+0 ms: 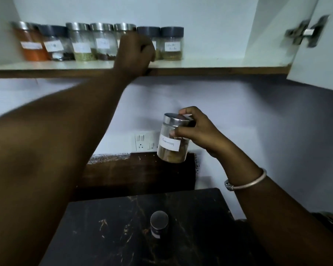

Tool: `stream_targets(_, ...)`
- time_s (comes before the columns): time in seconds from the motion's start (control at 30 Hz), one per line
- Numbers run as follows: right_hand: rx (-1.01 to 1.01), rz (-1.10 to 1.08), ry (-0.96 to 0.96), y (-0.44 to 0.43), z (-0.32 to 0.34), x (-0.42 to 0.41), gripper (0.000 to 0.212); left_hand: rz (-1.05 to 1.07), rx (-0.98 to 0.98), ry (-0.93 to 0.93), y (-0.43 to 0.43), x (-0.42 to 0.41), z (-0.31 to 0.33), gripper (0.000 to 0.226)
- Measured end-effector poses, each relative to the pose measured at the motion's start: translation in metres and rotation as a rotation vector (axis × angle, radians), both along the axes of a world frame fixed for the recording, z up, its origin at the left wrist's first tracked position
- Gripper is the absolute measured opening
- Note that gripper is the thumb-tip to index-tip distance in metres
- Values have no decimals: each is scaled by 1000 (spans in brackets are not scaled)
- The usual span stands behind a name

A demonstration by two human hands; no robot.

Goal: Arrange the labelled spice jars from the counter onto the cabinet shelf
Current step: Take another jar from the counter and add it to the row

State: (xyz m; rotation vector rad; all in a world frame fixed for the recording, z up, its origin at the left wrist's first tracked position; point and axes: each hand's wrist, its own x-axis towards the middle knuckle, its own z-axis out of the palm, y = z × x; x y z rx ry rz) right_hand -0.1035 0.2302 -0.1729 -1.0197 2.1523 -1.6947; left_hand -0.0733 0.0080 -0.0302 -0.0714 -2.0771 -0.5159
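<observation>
Several labelled spice jars [104,42] stand in a row along the white cabinet shelf [210,64], some with steel lids and some with dark lids. My left hand [134,52] reaches up to the shelf with its fingers curled. It covers the body of a steel-lidded jar [125,27]; whether it grips that jar is hidden. My right hand [195,131] holds a steel-lidded jar labelled cinnamon [170,148] by its top, tilted, in mid-air below the shelf. One dark-lidded jar [159,223] stands on the black counter [190,227].
The cabinet door [319,60] hangs open at the right, with its hinge [306,32] on the cabinet's side wall. A switch and socket plate [142,144] sits on the wall behind the counter. The shelf has room right of the last jar [171,43].
</observation>
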Motion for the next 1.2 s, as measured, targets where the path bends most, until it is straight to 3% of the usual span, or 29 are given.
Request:
stream_targets(0.1, -64, -4, 17, 3, 19, 15, 73, -193, 159, 48, 32, 24, -36, 26)
stream_targets(0.17, -155, 4, -25, 5, 31, 25, 67, -342, 369, 67, 52, 44, -58, 25)
stream_targets(0.27, -354, 25, -126, 8, 47, 40, 50, -432, 739, -13, 67, 72, -84, 22)
stream_targets(0.33, -484, 53, -208, 10, 53, 52, 57, -506, 833, -86, 79, 89, -94, 22)
stream_targets(0.43, -608, 93, -344, 11, 56, 75, 67, -632, 892, -85, 95, 108, -99, 30)
stream_targets(0.6, -755, 130, -362, 5, 52, 108, 45, -812, 973, 64, 112, 134, -99, 40)
stream_targets(0.83, -764, 136, -245, 11, 49, 128, 58, -879, 1116, 84, 122, 160, -104, 46)
stream_targets(1.2, -763, 121, -232, 25, 47, 151, 67, -849, 1145, 109, 140, 174, -109, 49)
